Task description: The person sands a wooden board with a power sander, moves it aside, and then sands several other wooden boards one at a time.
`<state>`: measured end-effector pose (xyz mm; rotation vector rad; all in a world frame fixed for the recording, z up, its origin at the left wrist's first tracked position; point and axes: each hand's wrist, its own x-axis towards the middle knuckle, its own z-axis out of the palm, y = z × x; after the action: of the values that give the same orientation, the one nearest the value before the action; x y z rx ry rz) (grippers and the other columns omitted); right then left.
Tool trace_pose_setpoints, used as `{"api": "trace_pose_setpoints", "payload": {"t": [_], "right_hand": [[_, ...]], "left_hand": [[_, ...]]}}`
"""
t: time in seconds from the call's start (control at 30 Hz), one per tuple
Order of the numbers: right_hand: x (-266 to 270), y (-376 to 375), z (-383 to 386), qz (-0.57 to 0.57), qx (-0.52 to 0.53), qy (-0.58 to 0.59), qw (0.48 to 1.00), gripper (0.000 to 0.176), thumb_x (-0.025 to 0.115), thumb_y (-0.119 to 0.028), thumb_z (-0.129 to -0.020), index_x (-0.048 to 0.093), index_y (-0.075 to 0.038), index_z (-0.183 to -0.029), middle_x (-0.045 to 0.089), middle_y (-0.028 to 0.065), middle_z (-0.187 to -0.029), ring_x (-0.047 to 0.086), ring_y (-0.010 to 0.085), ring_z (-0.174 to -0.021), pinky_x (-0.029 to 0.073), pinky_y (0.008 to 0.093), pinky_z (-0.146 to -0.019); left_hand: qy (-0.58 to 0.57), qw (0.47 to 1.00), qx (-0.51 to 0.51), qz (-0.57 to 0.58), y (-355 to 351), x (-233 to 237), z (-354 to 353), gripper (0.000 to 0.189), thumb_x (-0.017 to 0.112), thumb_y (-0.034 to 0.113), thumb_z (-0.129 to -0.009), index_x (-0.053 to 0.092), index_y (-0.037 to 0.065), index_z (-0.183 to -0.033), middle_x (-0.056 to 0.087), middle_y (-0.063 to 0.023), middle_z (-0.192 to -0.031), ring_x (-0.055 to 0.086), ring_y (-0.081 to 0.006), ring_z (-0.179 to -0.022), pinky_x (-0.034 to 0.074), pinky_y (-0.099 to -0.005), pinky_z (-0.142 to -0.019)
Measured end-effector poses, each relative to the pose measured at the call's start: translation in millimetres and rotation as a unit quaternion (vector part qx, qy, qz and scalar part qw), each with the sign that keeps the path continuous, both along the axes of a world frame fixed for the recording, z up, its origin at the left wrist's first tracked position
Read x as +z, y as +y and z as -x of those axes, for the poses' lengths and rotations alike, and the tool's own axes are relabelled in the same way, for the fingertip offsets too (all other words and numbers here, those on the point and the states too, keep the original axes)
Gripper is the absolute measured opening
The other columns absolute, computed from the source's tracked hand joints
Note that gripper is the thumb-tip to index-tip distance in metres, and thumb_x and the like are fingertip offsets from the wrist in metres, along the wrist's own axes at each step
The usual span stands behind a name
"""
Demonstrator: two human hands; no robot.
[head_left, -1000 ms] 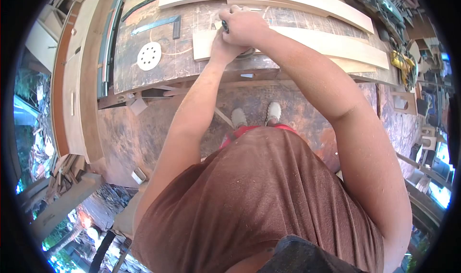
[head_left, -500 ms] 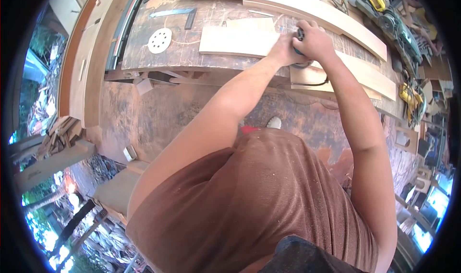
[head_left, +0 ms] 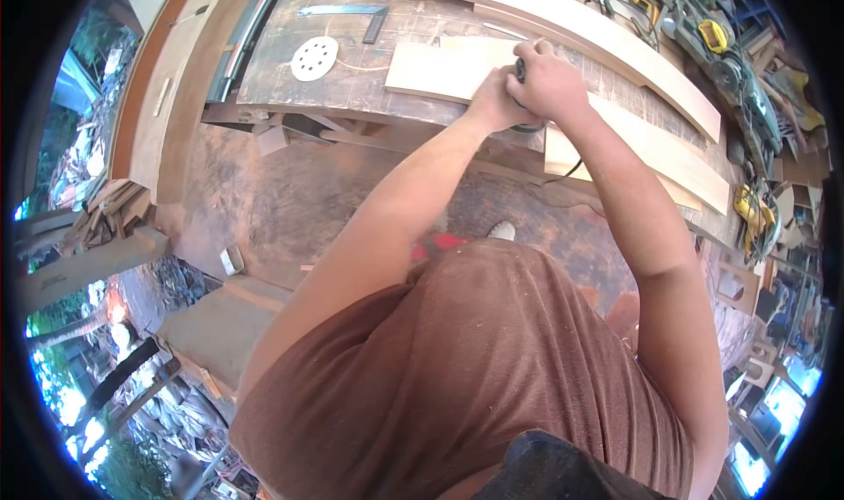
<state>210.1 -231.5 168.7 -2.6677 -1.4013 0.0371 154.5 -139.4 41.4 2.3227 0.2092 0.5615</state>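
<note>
Both of my hands are closed around a power sander (head_left: 521,69), mostly hidden by the fingers. Its black top shows between them, and its dark base peeks out below. My right hand (head_left: 554,83) wraps over the top, while my left hand (head_left: 498,103) grips the side nearer the left. Under the sander is a short pale board (head_left: 431,71), lying along the front of the worn workbench (head_left: 272,74). A black cord (head_left: 567,174) hangs from beneath my right wrist over other pale boards (head_left: 655,144).
A white perforated sanding disc (head_left: 314,59) and a try square (head_left: 374,25) lie left on the bench. Long planks (head_left: 615,47) run along the back. Yellow-and-black power tools (head_left: 752,210) crowd the right side. A cabinet-like wooden piece (head_left: 167,96) stands left.
My hands and the sander have moved left along the short board and slightly toward its near edge. The whole view has also shifted a little.
</note>
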Motion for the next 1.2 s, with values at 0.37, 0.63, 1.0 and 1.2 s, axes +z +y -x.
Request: {"api": "trace_pose_setpoints", "payload": {"t": [0.37, 0.63, 1.0, 1.2], "right_hand": [[3.3, 160.5, 65.6, 0.011, 0.143, 0.052, 0.988, 0.045, 0.062, -0.036, -0.087, 0.061, -0.012, -0.125, 0.067, 0.0195, -0.113, 0.070, 0.0383, -0.099, 0.057, 0.0497, -0.084], [14.7, 182.7, 71.5, 0.013, 0.104, 0.080, 0.991, 0.044, 0.063, -0.029, -0.086, 0.062, -0.014, -0.128, 0.070, 0.0163, -0.114, 0.070, 0.0344, -0.103, 0.058, 0.0477, -0.086], [10.4, 25.3, 8.2, -0.047, -0.032, 0.047, 0.997, 0.053, 0.068, -0.038, -0.083, 0.061, -0.012, -0.129, 0.063, 0.0181, -0.124, 0.067, 0.0376, -0.109, 0.056, 0.0482, -0.089], [9.0, -53.8, -28.1, -0.038, -0.122, 0.050, 0.991, 0.058, 0.071, -0.037, -0.085, 0.059, -0.012, -0.136, 0.063, 0.0177, -0.127, 0.066, 0.0355, -0.115, 0.055, 0.0459, -0.095]], "left_hand": [[-0.035, 0.983, 0.137, -0.114, 149.3, -23.8, 85.7, 0.065, 0.086, 0.046, -0.070, 0.066, 0.011, -0.121, 0.072, -0.0188, -0.110, 0.070, -0.0364, -0.101, 0.058, -0.0457, -0.085], [-0.105, 0.987, 0.107, -0.065, 183.3, -30.8, 91.3, 0.060, 0.082, 0.044, -0.078, 0.065, 0.010, -0.124, 0.068, -0.0178, -0.123, 0.065, -0.0348, -0.115, 0.054, -0.0455, -0.093], [0.038, 0.989, -0.069, -0.121, 52.8, -19.2, -3.8, 0.054, 0.081, 0.035, -0.081, 0.064, 0.010, -0.126, 0.069, -0.0171, -0.123, 0.068, -0.0319, -0.113, 0.055, -0.0416, -0.093], [0.005, 0.984, -0.126, -0.123, -40.1, 6.3, -50.8, 0.049, 0.082, 0.040, -0.079, 0.070, 0.011, -0.116, 0.074, -0.0147, -0.112, 0.070, -0.0320, -0.107, 0.057, -0.0417, -0.090]]}}
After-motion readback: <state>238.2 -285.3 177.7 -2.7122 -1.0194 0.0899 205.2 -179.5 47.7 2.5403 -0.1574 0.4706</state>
